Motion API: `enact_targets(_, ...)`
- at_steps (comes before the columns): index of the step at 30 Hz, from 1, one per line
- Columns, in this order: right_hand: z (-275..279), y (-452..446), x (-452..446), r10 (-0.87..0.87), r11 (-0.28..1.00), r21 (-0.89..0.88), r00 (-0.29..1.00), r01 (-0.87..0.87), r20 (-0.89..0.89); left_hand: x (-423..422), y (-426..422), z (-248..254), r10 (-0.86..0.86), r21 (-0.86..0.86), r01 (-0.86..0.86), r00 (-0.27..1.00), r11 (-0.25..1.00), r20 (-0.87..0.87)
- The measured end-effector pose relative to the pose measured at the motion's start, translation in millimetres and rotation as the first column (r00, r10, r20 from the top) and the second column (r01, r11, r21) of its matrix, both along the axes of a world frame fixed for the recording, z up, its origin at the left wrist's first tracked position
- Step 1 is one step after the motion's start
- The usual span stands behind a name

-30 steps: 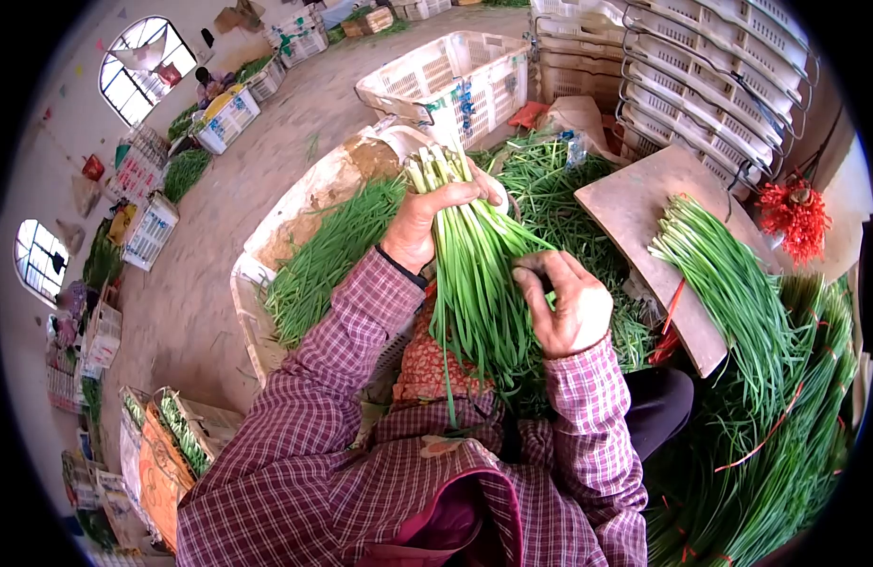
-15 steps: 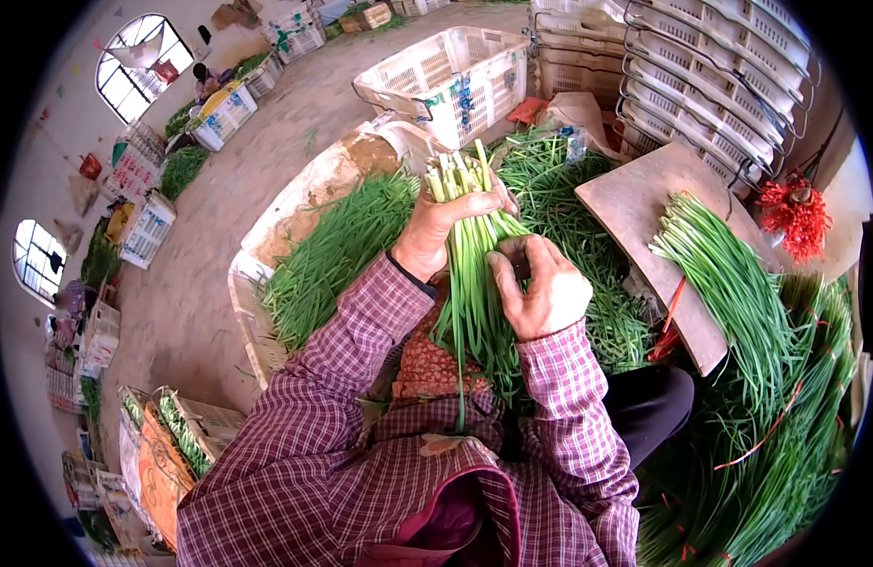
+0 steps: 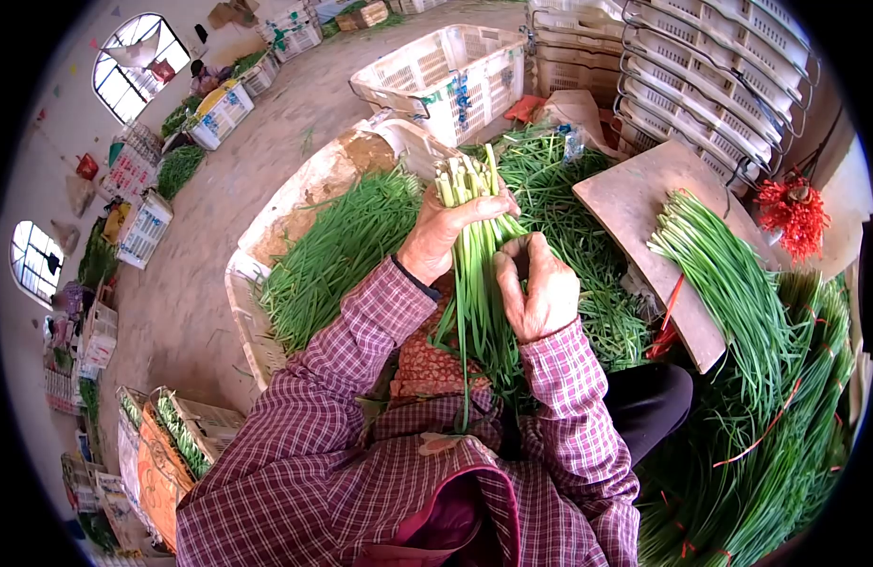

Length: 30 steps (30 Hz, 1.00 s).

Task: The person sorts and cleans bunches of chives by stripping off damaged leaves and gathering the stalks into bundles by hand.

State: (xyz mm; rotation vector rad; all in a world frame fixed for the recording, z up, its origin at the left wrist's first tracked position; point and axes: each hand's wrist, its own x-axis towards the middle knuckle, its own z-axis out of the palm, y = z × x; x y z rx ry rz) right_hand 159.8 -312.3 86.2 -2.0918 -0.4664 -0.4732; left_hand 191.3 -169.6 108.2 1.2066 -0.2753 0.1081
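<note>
My left hand (image 3: 443, 231) is wrapped round a bunch of garlic chives (image 3: 476, 274), just below the pale stem ends, which point up and away from me. The green leaves hang down toward my lap. At the right side of the bunch, my right hand (image 3: 545, 293) is closed with thumb and fingers curled together on some of its leaves; its fingertips are partly hidden. A second bunch of chives (image 3: 710, 260), stems together, lies across a tilted board (image 3: 635, 203) to my right.
A crate (image 3: 242, 307) of loose chives stands at front left, with more loose leaves (image 3: 587, 227) behind my right hand. An open white crate (image 3: 446, 80) and stacked crates (image 3: 706, 85) stand beyond. Red ties (image 3: 791, 217) hang at right, above tied chives (image 3: 777, 472).
My left hand and the bunch have shifted slightly right and down. My right hand has moved a little to the left and keeps its curled grip.
</note>
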Motion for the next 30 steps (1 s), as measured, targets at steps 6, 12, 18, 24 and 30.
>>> enact_targets(6,0.9,0.9,1.3,0.121,0.971,0.213,0.991,-0.105,-0.063,-1.2,-0.2,-2.5,-0.029,0.014,0.030,0.998,0.999,-0.062)
enact_targets(12,3.4,-8.7,3.2,0.119,0.968,0.235,0.988,-0.093,-0.100,2.8,-0.4,-8.7,-0.038,0.047,0.038,0.999,0.998,0.010)
enact_targets(18,-1.4,-20.6,12.6,0.202,0.957,0.225,0.977,-0.184,-0.062,5.1,0.9,-10.8,-0.077,0.039,0.077,0.997,0.996,-0.011)
enact_targets(24,0.7,-5.5,3.5,0.055,0.991,0.128,0.996,-0.045,-0.072,6.3,-5.8,-15.0,-0.034,0.040,0.033,0.999,0.999,0.040)
enact_targets(30,0.5,-14.9,7.4,0.201,0.956,0.257,0.952,-0.139,-0.232,6.7,-4.8,-16.2,-0.053,0.044,0.051,0.997,0.998,0.050)
